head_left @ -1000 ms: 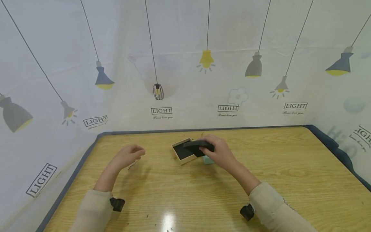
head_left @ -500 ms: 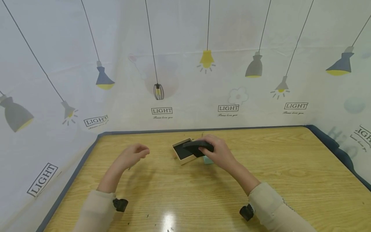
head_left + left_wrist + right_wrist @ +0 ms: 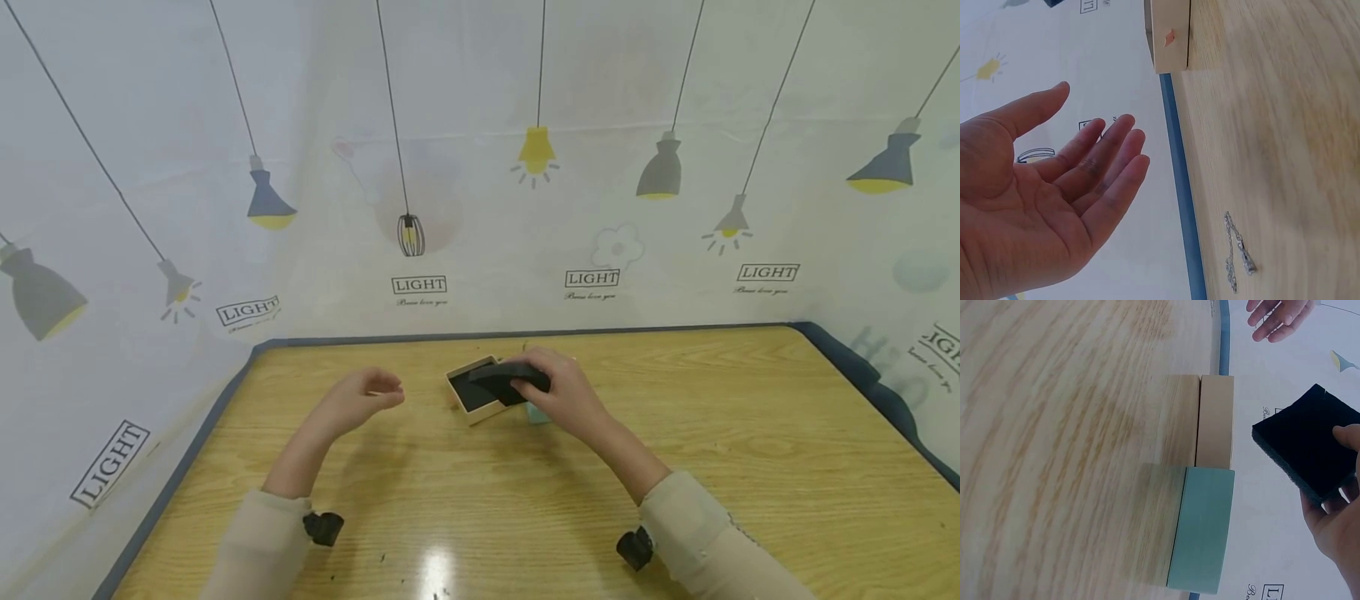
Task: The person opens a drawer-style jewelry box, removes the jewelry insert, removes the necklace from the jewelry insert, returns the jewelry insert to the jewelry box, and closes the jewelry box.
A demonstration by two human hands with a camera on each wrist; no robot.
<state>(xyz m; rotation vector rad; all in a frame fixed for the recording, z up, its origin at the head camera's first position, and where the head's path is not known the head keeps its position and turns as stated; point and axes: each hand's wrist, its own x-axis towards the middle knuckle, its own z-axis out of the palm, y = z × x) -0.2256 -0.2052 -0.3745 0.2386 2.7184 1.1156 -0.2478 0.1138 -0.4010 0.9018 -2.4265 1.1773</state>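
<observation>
My right hand [image 3: 570,396] pinches a square black foam pad [image 3: 1304,440] between thumb and fingers. In the head view the pad is tilted over the right side of a small open beige box [image 3: 486,412], whose inside looks black. A pale teal box part [image 3: 1204,531], probably the lid, lies against the beige box, partly under my right hand in the head view. My left hand [image 3: 360,404] hovers left of the box, palm up with fingers loosely bent, holding nothing. A thin silver chain [image 3: 1238,250] lies on the table, visible in the left wrist view.
The wooden table [image 3: 480,500] has a blue-edged border meeting a white cloth backdrop [image 3: 480,192] printed with lamps. A few dark specks dot the table's near part.
My left hand has moved right, closer to the box, and its fingers have spread a little. The right hand and pad have barely shifted left; the boxes stay in place.
</observation>
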